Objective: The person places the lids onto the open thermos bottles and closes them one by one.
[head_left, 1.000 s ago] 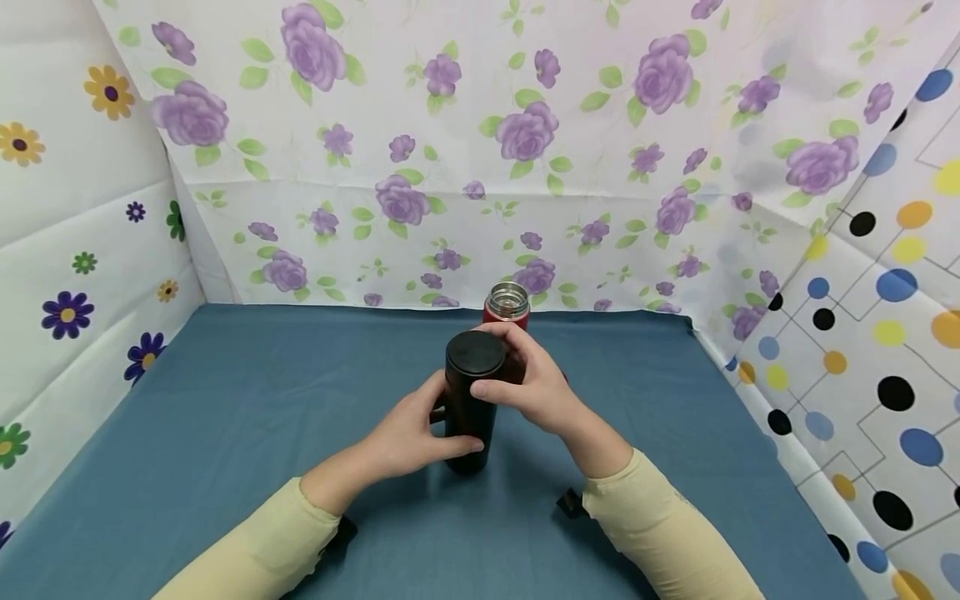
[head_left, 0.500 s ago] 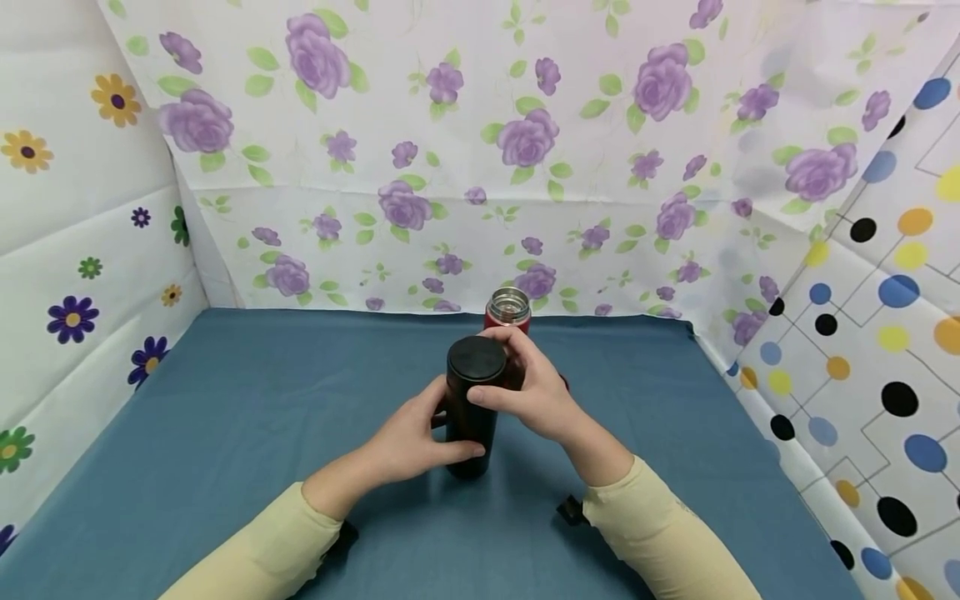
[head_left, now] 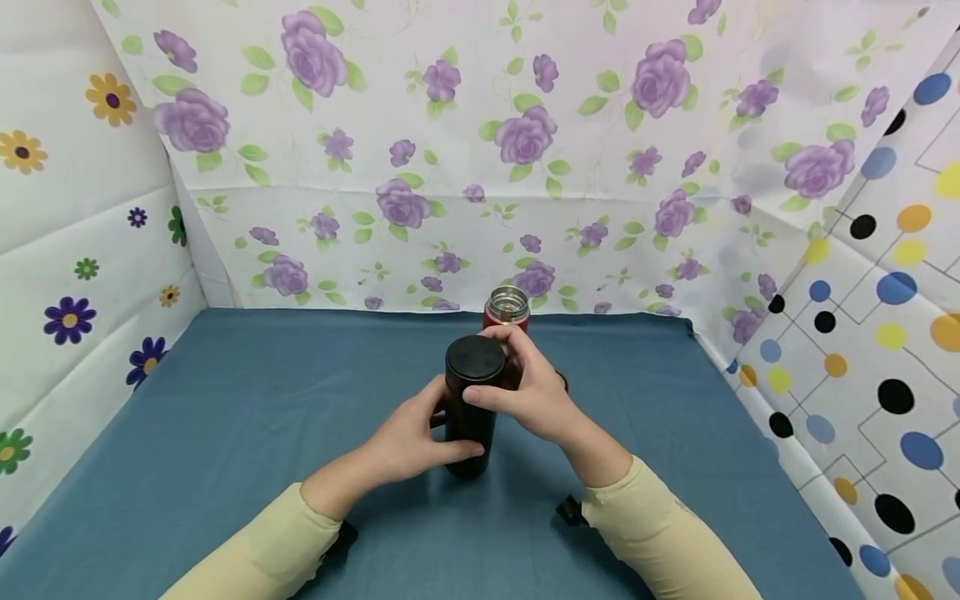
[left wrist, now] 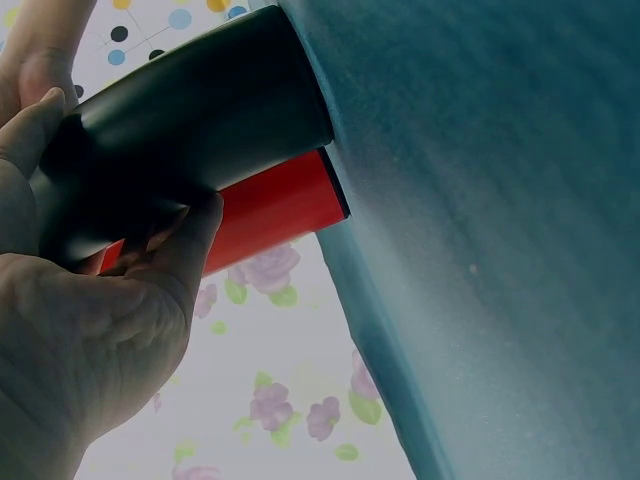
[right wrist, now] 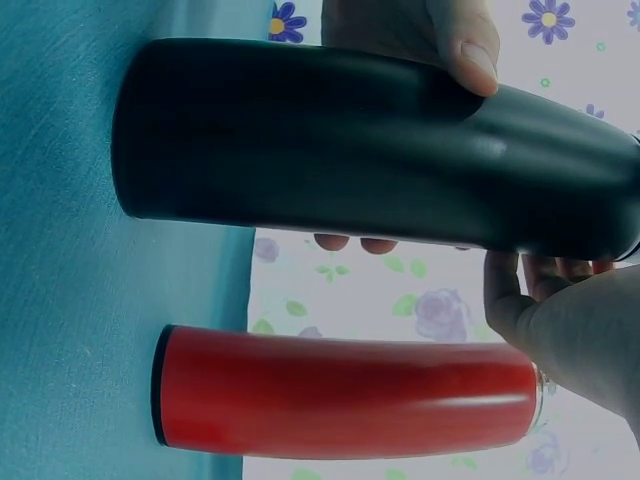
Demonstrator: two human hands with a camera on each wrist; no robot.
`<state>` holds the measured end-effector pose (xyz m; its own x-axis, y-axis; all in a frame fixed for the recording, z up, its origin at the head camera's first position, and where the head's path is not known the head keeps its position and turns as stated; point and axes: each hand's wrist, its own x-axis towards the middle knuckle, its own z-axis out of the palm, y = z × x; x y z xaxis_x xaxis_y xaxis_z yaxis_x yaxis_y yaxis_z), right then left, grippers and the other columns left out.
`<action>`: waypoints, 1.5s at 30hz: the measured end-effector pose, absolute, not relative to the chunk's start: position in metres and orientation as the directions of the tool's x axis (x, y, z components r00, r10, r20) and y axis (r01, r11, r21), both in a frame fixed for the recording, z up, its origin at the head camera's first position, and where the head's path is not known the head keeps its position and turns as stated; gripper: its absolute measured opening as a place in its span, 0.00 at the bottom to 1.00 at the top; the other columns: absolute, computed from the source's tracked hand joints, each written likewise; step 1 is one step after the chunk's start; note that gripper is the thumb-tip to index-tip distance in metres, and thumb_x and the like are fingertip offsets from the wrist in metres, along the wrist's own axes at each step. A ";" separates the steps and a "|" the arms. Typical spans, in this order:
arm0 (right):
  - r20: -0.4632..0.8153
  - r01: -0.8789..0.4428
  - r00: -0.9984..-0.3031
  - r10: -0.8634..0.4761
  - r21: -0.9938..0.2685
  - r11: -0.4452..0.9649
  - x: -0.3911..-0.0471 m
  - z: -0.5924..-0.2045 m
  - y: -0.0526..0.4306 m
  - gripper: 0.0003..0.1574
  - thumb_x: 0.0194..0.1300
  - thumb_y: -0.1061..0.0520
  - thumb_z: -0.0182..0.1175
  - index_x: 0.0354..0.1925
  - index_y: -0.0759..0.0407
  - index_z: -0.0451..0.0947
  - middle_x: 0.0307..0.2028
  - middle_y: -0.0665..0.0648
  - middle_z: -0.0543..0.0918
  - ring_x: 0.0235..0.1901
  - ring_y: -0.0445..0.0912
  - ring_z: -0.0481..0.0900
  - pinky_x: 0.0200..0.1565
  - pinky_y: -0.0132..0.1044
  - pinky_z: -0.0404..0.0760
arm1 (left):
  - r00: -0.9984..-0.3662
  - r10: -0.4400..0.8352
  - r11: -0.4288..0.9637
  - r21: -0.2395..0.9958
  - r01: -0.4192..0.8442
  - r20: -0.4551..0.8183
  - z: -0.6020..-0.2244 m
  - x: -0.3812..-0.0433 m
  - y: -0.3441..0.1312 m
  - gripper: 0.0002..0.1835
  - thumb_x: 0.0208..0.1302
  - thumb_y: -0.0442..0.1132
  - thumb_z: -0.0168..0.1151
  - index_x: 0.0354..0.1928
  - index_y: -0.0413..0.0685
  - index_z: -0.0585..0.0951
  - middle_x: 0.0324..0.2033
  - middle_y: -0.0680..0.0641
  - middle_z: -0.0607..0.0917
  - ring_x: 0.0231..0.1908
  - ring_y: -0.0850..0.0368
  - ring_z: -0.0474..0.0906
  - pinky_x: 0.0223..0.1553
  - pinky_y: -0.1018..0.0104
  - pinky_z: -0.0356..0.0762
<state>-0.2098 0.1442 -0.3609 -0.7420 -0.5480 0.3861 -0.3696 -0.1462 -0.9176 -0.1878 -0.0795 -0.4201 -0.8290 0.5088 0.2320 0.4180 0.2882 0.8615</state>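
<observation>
A black thermos bottle point(head_left: 469, 417) with a flat black lid point(head_left: 476, 357) stands upright on the cloth, gripped by both hands. My left hand point(head_left: 405, 435) holds its lower body from the left, thumb across the near side. Higher up, my right hand point(head_left: 534, 396) holds it from the right near the lid, its thumb lying just below the lid's edge. Just behind stands a red thermos point(right wrist: 345, 395) with its metal mouth point(head_left: 507, 304) uncovered; in the head view the right hand hides most of its body.
Blue cloth point(head_left: 300, 375) covers the table. A small dark rounded thing point(head_left: 563, 382) peeks out beside the right hand, mostly hidden. A flowered curtain point(head_left: 465, 150) hangs along the back edge, and a dotted sheet point(head_left: 862, 350) closes the right side.
My right thumb has slid slightly left across the upper part of the black thermos bottle. The left hand and both bottles stay in place; the head view shifts a little.
</observation>
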 end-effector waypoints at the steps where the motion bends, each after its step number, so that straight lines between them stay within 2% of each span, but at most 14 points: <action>1: 0.386 -0.369 -0.742 -0.548 -0.918 -0.147 -0.210 -0.361 0.144 0.42 0.64 0.48 0.73 0.66 0.59 0.63 0.53 0.65 0.78 0.51 0.57 0.81 0.52 0.46 0.84 | -0.830 0.508 0.288 0.862 0.416 0.231 -0.420 -0.188 -0.080 0.40 0.58 0.54 0.78 0.69 0.73 0.66 0.53 0.61 0.80 0.58 0.65 0.77 0.63 0.46 0.76; 8: 0.410 -0.396 -0.715 -0.567 -0.905 -0.156 -0.211 -0.361 0.144 0.44 0.65 0.46 0.72 0.69 0.57 0.62 0.57 0.64 0.75 0.54 0.58 0.80 0.53 0.48 0.84 | -0.831 0.509 0.292 0.863 0.412 0.225 -0.419 -0.187 -0.081 0.40 0.57 0.54 0.78 0.69 0.73 0.66 0.53 0.61 0.80 0.58 0.64 0.77 0.63 0.45 0.76; 16: 0.456 -0.437 -0.639 -0.620 -0.878 -0.195 -0.216 -0.363 0.148 0.50 0.70 0.43 0.66 0.78 0.58 0.55 0.65 0.69 0.70 0.62 0.67 0.72 0.59 0.50 0.80 | -0.834 0.506 0.304 0.859 0.413 0.222 -0.418 -0.187 -0.079 0.41 0.57 0.54 0.78 0.70 0.72 0.65 0.52 0.61 0.80 0.57 0.65 0.77 0.63 0.45 0.75; 22: 0.459 -0.453 -0.625 -0.631 -0.872 -0.184 -0.218 -0.361 0.151 0.48 0.71 0.42 0.64 0.79 0.54 0.56 0.67 0.64 0.71 0.64 0.62 0.72 0.63 0.51 0.77 | -0.840 0.498 0.311 0.860 0.404 0.214 -0.417 -0.188 -0.078 0.42 0.57 0.56 0.78 0.70 0.75 0.64 0.54 0.62 0.79 0.59 0.63 0.76 0.63 0.44 0.75; 27: 0.458 -0.445 -0.617 -0.640 -0.874 -0.195 -0.218 -0.361 0.151 0.46 0.73 0.46 0.63 0.79 0.55 0.56 0.70 0.62 0.70 0.66 0.60 0.71 0.64 0.52 0.76 | -0.842 0.494 0.311 0.861 0.403 0.216 -0.417 -0.188 -0.078 0.43 0.57 0.56 0.78 0.70 0.74 0.64 0.54 0.61 0.79 0.59 0.63 0.76 0.63 0.43 0.75; 33: 0.469 -0.469 -0.621 -0.628 -0.864 -0.182 -0.217 -0.359 0.149 0.43 0.73 0.46 0.63 0.77 0.58 0.60 0.67 0.63 0.72 0.64 0.59 0.74 0.63 0.52 0.76 | -0.841 0.493 0.308 0.860 0.407 0.221 -0.417 -0.188 -0.080 0.43 0.57 0.55 0.78 0.70 0.73 0.65 0.54 0.61 0.79 0.59 0.62 0.76 0.63 0.42 0.75; 39: 0.453 -0.452 -0.643 -0.618 -0.876 -0.171 -0.217 -0.361 0.148 0.41 0.71 0.47 0.65 0.74 0.58 0.62 0.63 0.68 0.73 0.60 0.62 0.76 0.59 0.52 0.80 | -0.843 0.494 0.320 0.856 0.405 0.214 -0.419 -0.188 -0.080 0.42 0.57 0.56 0.78 0.70 0.74 0.65 0.53 0.62 0.79 0.59 0.63 0.76 0.63 0.44 0.75; 45: 0.459 -0.454 -0.661 -0.594 -0.874 -0.171 -0.217 -0.365 0.148 0.41 0.70 0.47 0.68 0.72 0.58 0.63 0.61 0.65 0.75 0.58 0.61 0.77 0.57 0.52 0.81 | -0.833 0.504 0.300 0.858 0.418 0.229 -0.419 -0.188 -0.081 0.41 0.57 0.55 0.78 0.70 0.73 0.65 0.54 0.61 0.79 0.60 0.62 0.76 0.63 0.44 0.75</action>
